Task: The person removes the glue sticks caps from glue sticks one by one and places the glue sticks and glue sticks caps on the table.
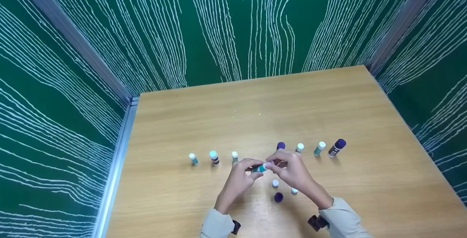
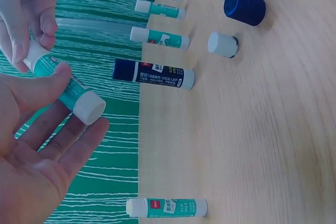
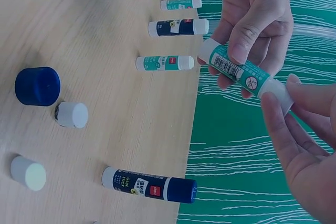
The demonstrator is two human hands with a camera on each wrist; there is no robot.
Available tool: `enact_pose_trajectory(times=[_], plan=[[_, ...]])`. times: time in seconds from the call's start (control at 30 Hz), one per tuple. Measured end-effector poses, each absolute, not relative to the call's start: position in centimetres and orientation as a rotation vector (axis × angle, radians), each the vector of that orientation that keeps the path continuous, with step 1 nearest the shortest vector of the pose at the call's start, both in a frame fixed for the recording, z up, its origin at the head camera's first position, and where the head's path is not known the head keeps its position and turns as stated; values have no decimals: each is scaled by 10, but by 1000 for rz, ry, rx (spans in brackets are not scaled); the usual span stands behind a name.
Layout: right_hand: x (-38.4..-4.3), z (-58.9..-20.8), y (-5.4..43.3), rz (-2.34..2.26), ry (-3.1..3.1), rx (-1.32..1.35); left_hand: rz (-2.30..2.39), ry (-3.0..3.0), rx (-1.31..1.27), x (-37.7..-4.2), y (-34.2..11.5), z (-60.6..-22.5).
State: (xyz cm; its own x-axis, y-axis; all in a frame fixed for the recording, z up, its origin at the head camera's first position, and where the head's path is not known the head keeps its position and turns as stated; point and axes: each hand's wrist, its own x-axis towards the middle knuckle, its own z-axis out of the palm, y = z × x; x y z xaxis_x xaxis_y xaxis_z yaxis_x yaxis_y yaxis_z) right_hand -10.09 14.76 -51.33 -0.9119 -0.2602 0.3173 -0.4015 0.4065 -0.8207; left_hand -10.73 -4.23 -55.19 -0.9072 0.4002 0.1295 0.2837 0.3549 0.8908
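My left hand (image 1: pixel 241 175) grips a teal-labelled glue stick (image 3: pixel 233 69) by its body, held tilted above the table, thumb on one side and fingers beneath. The right hand (image 1: pixel 293 170) pinches the white end of that glue stick between thumb and fingers. Below the hands on the table lie a purple-blue cap (image 1: pixel 278 197), a white cap (image 1: pixel 275 183) and another white cap (image 1: pixel 294 191), partly hidden by the right arm in the head view. Just behind the hands stands a dark-labelled glue stick with a dark blue cap (image 2: pixel 152 73).
Left of the hands stand a small teal glue stick (image 1: pixel 193 158), a dark-labelled one with a white top (image 1: pixel 214 157) and another teal one (image 1: pixel 235 156). Several more stand to the right, ending with a dark, purple-capped stick (image 1: pixel 337 147). Green walls border the wooden table (image 1: pixel 175 121).
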Motion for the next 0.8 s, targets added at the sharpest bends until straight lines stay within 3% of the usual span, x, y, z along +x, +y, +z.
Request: enact_pose_trajectory(times=[0.8], plan=[[-96,-512,149,1543,-2450,645,1565,2475,596,-104,-45,-549]])
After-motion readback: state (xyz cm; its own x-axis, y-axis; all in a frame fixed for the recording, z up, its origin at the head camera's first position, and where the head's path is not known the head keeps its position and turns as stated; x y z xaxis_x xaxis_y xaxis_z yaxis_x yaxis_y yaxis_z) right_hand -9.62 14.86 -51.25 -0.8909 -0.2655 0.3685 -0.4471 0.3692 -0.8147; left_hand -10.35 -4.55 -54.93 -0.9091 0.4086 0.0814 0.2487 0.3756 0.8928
